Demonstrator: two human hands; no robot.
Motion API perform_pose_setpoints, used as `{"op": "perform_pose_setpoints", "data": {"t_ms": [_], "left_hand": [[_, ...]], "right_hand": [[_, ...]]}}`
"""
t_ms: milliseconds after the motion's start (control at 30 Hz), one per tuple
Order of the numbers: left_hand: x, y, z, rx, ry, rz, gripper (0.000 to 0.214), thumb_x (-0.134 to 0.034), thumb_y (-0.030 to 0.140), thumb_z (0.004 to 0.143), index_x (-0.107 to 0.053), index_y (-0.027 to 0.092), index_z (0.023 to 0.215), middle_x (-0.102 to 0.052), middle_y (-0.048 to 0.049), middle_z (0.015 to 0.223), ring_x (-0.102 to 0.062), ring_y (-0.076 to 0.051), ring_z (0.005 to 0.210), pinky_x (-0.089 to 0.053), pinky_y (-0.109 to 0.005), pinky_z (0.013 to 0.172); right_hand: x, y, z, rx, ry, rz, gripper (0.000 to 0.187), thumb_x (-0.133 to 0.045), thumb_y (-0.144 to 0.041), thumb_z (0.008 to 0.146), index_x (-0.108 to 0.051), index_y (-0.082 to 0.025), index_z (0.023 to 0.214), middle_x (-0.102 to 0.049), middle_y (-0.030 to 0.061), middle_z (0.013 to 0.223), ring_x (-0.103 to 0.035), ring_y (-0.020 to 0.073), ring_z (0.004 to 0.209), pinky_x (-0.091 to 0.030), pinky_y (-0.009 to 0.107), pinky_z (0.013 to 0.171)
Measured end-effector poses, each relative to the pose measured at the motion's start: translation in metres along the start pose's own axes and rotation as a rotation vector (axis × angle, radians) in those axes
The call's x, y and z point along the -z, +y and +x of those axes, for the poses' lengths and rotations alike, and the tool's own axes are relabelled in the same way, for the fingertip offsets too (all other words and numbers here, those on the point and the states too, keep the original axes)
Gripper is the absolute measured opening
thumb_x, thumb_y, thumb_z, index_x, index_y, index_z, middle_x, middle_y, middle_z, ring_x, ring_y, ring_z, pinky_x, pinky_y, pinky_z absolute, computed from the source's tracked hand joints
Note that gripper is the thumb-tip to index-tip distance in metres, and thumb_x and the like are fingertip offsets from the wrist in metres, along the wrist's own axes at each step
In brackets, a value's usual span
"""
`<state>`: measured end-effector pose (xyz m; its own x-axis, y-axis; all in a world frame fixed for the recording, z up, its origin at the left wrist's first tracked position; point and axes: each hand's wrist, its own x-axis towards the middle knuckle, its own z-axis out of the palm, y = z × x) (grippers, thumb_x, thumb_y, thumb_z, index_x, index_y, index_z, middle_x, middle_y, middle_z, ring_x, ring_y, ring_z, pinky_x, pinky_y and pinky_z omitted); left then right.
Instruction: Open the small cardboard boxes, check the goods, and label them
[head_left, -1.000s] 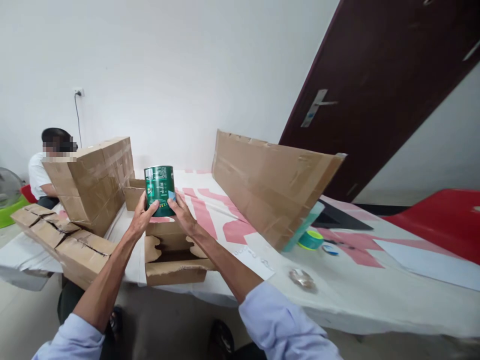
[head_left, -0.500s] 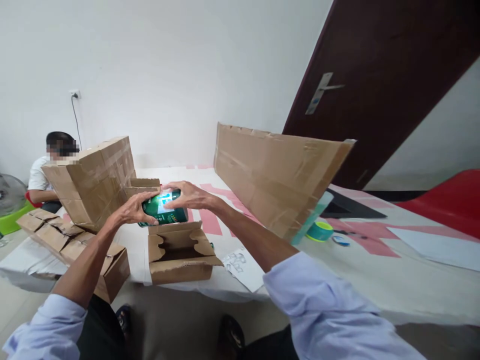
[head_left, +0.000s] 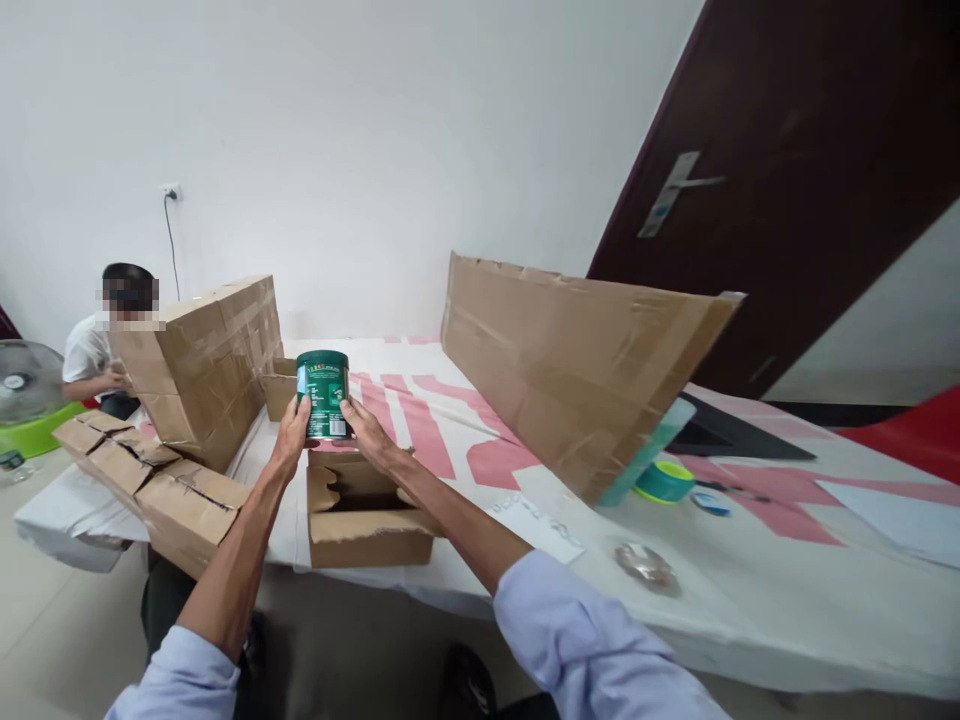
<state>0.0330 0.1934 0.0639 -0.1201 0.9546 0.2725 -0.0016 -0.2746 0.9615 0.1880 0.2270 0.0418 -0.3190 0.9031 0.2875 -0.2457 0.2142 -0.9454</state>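
Note:
A green canister (head_left: 323, 385) with a dark green lid stands upright between my two hands, its printed back label and barcode facing me. My left hand (head_left: 291, 432) grips its lower left side. On the lower right side, my right hand (head_left: 367, 430) presses with thumb and fingers. Just below and nearer to me, an open cardboard box (head_left: 370, 550) sits at the table's front edge, its cut-out flaps raised. The box's inside is dark, and my right forearm covers part of its right side.
Joined cardboard boxes (head_left: 191, 505) and a taped stack (head_left: 210, 370) stand left. A big cardboard panel (head_left: 577, 360) leans at the right, near green tape (head_left: 664, 481) and a brown tape roll (head_left: 646, 567). A drawing sheet (head_left: 536, 527) lies right of the box. A person (head_left: 90, 350) sits far left.
The canister has turned from lying tilted sideways to upright, with another side of its label toward me. Both hands now hold it low at its sides. The view has shifted slightly.

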Motion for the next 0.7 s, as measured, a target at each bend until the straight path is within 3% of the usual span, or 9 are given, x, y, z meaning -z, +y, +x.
{"op": "perform_pose_setpoints", "data": {"t_ms": [100, 333, 467, 600, 700], "left_hand": [[0.001, -0.015, 0.0, 0.041, -0.014, 0.063, 0.072, -0.063, 0.079, 0.088, -0.066, 0.021, 0.132, -0.076, -0.0122, 0.118, -0.073, -0.029, 0.1, -0.063, -0.04, 0.079], [-0.001, -0.036, 0.011, -0.016, 0.029, 0.086, 0.062, -0.061, 0.073, 0.091, -0.068, 0.019, 0.122, -0.076, -0.012, 0.117, -0.069, -0.029, 0.112, -0.059, -0.041, 0.096], [-0.005, -0.04, 0.015, -0.033, 0.046, 0.102, 0.066, -0.058, 0.08, 0.089, -0.068, 0.02, 0.115, -0.076, -0.0113, 0.111, -0.07, -0.029, 0.106, -0.06, -0.041, 0.091], [-0.022, -0.039, 0.016, -0.057, 0.053, 0.096, 0.073, -0.051, 0.085, 0.089, -0.067, 0.02, 0.12, -0.075, -0.0125, 0.112, -0.071, -0.03, 0.102, -0.061, -0.043, 0.084], [-0.035, -0.026, 0.017, -0.122, 0.04, 0.082, 0.076, -0.051, 0.084, 0.091, -0.065, 0.021, 0.13, -0.072, -0.0139, 0.13, -0.067, -0.032, 0.123, -0.057, -0.046, 0.101]], "right_hand": [[0.007, 0.017, 0.003, -0.121, 0.026, 0.021, 0.064, -0.055, -0.067, 0.098, -0.055, -0.028, 0.149, -0.07, 0.01, 0.139, -0.075, 0.0284, 0.108, -0.067, 0.049, 0.087], [0.007, 0.035, 0.005, -0.17, 0.087, 0.028, 0.067, -0.05, -0.072, 0.1, -0.053, -0.029, 0.151, -0.074, 0.0084, 0.132, -0.076, 0.026, 0.105, -0.067, 0.047, 0.088], [0.007, 0.034, 0.006, -0.132, 0.101, 0.004, 0.073, -0.05, -0.077, 0.097, -0.053, -0.028, 0.151, -0.073, 0.0076, 0.135, -0.074, 0.0272, 0.108, -0.066, 0.045, 0.09], [0.013, 0.023, -0.002, -0.073, 0.129, -0.008, 0.079, -0.045, -0.081, 0.097, -0.05, -0.026, 0.153, -0.071, 0.0101, 0.135, -0.072, 0.0283, 0.112, -0.064, 0.045, 0.091], [0.02, 0.006, -0.009, 0.055, 0.121, -0.056, 0.079, -0.038, -0.08, 0.098, -0.044, -0.028, 0.156, -0.068, 0.0111, 0.141, -0.069, 0.0269, 0.12, -0.062, 0.045, 0.096]]}}
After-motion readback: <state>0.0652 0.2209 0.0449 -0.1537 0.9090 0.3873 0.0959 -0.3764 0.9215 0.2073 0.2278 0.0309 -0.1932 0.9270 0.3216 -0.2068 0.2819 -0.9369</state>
